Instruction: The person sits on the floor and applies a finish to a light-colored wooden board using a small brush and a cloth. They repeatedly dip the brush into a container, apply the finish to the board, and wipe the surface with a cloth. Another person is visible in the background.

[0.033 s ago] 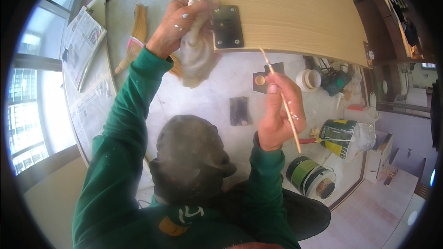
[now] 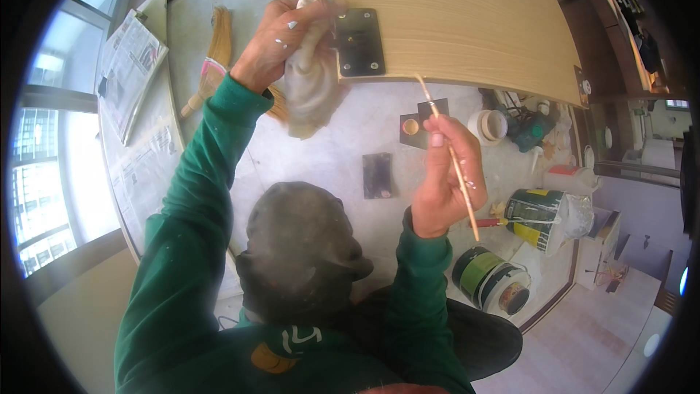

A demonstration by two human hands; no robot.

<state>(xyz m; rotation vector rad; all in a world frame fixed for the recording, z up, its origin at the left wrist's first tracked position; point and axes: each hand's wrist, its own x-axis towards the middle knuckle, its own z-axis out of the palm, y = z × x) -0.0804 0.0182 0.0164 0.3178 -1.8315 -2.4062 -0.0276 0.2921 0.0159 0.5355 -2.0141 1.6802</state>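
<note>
While the left hand (image 2: 271, 44) curls around a crumpled pale cloth (image 2: 313, 95) beside the dark metal plate (image 2: 360, 42) on a wood-grain panel (image 2: 467, 29), the right hand (image 2: 437, 191), its fingers drawn into a pinch, grips a slender paintbrush (image 2: 467, 203) partway along its handle. The paintbrush is at the panel's near edge; whether its bristles touch cannot be told. A wrist slip or overloaded bristles could smear the panel's face. The bristles point toward the panel and slightly left, the long axis slanting back and rightward to the handle's free end.
</note>
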